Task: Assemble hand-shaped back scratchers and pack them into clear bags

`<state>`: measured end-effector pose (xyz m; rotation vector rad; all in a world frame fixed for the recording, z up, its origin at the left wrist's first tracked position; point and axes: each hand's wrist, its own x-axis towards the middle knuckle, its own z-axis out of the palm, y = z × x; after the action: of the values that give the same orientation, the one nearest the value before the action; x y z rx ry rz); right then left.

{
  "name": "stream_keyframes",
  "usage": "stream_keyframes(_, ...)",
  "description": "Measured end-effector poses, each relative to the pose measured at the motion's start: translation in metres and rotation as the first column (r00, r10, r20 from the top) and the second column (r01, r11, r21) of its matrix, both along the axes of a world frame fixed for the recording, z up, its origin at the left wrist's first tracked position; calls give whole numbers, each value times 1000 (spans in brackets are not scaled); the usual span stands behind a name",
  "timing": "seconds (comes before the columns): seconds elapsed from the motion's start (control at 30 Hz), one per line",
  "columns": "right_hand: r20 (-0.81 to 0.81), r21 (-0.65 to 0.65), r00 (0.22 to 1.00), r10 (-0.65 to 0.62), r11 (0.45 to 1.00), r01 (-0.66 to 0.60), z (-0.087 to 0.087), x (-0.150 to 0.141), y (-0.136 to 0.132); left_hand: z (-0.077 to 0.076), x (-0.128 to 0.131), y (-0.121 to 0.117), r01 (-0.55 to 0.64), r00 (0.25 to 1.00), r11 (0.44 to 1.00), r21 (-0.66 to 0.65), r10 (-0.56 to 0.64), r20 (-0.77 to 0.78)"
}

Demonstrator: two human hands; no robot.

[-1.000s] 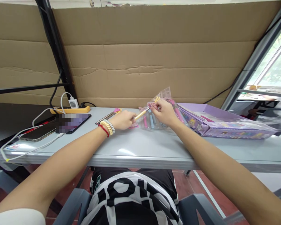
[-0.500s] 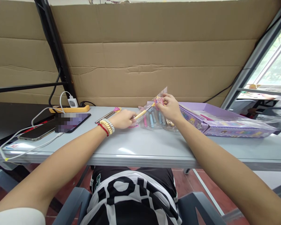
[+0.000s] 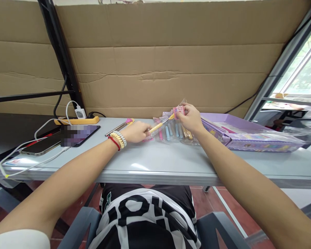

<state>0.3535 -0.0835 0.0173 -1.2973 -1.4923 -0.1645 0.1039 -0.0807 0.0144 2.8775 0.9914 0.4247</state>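
Note:
A slim yellow pen-like stick (image 3: 157, 127) with a silvery section slants up between my two hands, with clear plastic around it. My left hand (image 3: 136, 132) is closed on its lower end. The fingers of my right hand (image 3: 190, 118) pinch a clear plastic wrapper with a pink printed part (image 3: 178, 111) at the upper end. Below lie clear packets holding several pale blue sticks (image 3: 167, 132), a pink one and gold-coloured ones (image 3: 188, 134). Dark slim sticks with a pink and yellow top (image 3: 129, 121) rest behind my left hand.
A purple open box (image 3: 261, 147) with plastic film stands on the right of the grey table (image 3: 155, 162). On the left are two phone-like devices (image 3: 40, 147), white cables and a yellow power strip (image 3: 89, 120). A cardboard panel (image 3: 166, 58) rises behind.
My right hand has shifted slightly to the right with the wrapper, and its pink printed part shows more fully. My left hand holds its place.

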Motion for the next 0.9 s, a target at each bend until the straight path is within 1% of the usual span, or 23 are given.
stream_keyframes(0.13,-2,-12,1000,-3,1000,3,1,2,-1,2,0,-3,25,1000,1000,-2,-25,8)
stream_keyframes(0.33,-107,-54,994,-14,999,8,6,4,-6,0,-1,1,33,999,999,-21,-32,14)
stream_keyframes(0.47,-135,-44,991,2,999,-8,7,8,-7,-1,-2,4,47,999,998,-28,-47,8)
stream_keyframes(0.53,-161,-59,987,24,998,-34,7,9,-7,-1,-2,4,51,999,999,-20,-51,-1)
stream_keyframes(0.7,-247,-113,963,111,983,-142,8,10,-8,0,-3,2,58,998,998,-17,-58,-11)
stream_keyframes(0.9,-259,-137,959,120,978,-159,11,10,-10,1,-3,1,45,999,998,-37,-45,-7)
